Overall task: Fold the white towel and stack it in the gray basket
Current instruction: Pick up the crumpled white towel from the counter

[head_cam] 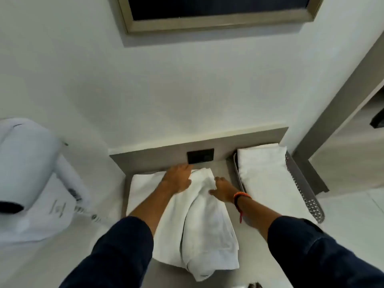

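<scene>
A rumpled white towel (204, 225) lies lengthwise on the grey counter (249, 273), running from near the back panel towards me. My left hand (178, 177) rests flat on its far left part, fingers spread. My right hand (223, 189) lies on its far right edge, fingers apart; an orange and black band circles that wrist. Neither hand visibly pinches the cloth. The gray perforated basket (301, 188) stands at the right of the counter with a folded white towel (268, 173) inside it.
Another folded white towel (143, 188) lies flat under my left forearm at the counter's left. A black socket plate (200, 155) sits in the back panel. A white wall-mounted hair dryer (31, 163) hangs at the left. A framed mirror (218, 19) is above.
</scene>
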